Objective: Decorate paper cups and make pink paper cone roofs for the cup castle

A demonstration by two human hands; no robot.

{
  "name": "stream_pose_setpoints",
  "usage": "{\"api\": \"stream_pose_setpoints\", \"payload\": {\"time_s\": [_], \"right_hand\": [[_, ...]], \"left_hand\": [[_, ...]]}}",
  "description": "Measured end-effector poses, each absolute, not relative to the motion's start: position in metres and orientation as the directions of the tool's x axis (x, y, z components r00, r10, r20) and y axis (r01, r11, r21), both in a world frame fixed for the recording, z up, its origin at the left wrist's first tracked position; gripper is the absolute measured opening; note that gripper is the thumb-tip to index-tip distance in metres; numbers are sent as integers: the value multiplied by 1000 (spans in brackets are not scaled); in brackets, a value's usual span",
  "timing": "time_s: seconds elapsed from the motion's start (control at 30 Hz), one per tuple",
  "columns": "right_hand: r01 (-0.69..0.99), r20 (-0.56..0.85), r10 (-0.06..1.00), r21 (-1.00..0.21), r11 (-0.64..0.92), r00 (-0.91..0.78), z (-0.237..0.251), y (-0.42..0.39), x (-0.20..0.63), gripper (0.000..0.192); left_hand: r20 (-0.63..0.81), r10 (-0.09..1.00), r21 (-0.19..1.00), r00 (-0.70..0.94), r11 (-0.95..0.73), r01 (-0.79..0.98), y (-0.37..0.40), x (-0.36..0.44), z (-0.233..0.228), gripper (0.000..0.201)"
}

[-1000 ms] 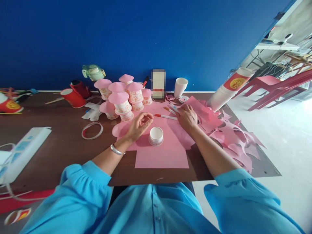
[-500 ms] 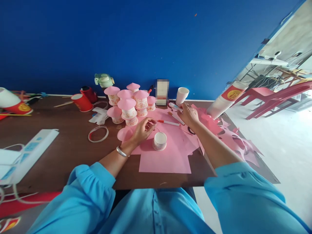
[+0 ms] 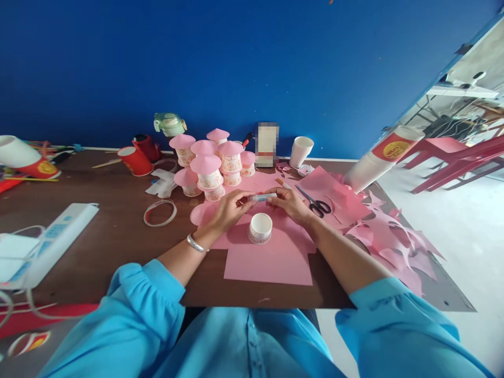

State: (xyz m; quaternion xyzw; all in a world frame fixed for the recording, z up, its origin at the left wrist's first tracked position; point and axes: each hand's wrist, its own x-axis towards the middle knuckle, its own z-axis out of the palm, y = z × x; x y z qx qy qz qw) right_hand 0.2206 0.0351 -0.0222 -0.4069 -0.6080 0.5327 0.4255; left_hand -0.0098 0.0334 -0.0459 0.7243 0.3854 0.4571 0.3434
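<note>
The pen (image 3: 263, 197) lies level, its long axis running left to right across the view, held just above the pink paper (image 3: 271, 257) and behind the small cup (image 3: 260, 228). Which end is the tip cannot be made out; the barrel looks pale with a bluish patch, and most of it is covered by fingers.

The left hand (image 3: 230, 209) is closed narrowly, its fingertips pinching the pen's left end, with a silver bracelet (image 3: 195, 243) at the wrist. The right hand (image 3: 289, 202) is likewise curled tight, gripping the pen's right end. Both hands meet over the middle of the table (image 3: 110, 236), nearly touching each other, and hover close to the cup without touching it.

The cup stands upright on the pink paper, open mouth up. Scissors (image 3: 317, 203) lie just right of the right hand on more pink sheets. Behind the hands stands a cluster of cup towers (image 3: 210, 165) with pink cone roofs. A tape ring (image 3: 159, 212) lies left of the left hand, and a power strip (image 3: 51, 239) sits well apart at the left edge. Pink offcuts (image 3: 389, 241) cover the table's right corner.

A blurred box stands by the wall, its face unreadable. The pen's cap join is hidden by the fingers.
</note>
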Motion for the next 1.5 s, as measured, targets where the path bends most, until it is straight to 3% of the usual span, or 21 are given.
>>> {"api": "stream_pose_setpoints", "payload": {"time_s": [0.27, 0.43, 0.5, 0.57, 0.63, 0.77, 0.87, 1.1, 1.3, 1.5], "right_hand": [[-169, 106, 989, -982, 88, -102, -29, 47, 244, 50], [-259, 87, 988, -965, 52, -125, -21, 40, 246, 48], [-275, 83, 985, -961, 40, -149, -19, 35, 240, 46], [-282, 79, 983, -959, 30, -165, -18, 31, 233, 46], [-284, 81, 982, -958, 30, -170, -17, 26, 227, 46], [-252, 113, 974, -966, 61, -198, -18, 20, 218, 50], [-161, 137, 950, -983, 94, -282, -21, 17, 213, 53], [-93, 139, 968, -988, 122, -208, -22, 14, 211, 47], [47, 29, 966, -998, 43, -258, -24, 9, 211, 66], [56, 190, 953, -976, 209, -234, -19, 10, 209, 62]], "left_hand": [[340, 927, 921, 157, -362, 144, 44, -22, -43, 41], [494, 816, 719, 301, -578, 386, 47, -20, -48, 17], [496, 779, 644, 382, -626, 440, 45, -17, -48, 18], [520, 757, 613, 397, -654, 444, 42, -14, -46, 22], [553, 761, 656, 339, -648, 386, 38, -12, -42, 27], [443, 860, 871, 253, -480, 106, 31, -7, -35, 43], [389, 893, 916, 225, -401, 6, 30, -4, -32, 44], [422, 888, 903, 185, -430, 6, 30, -4, -31, 36], [595, 775, 760, 212, -629, 164, 25, -5, -25, 20], [631, 755, 740, 180, -655, 152, 26, -5, -26, 23]]}}
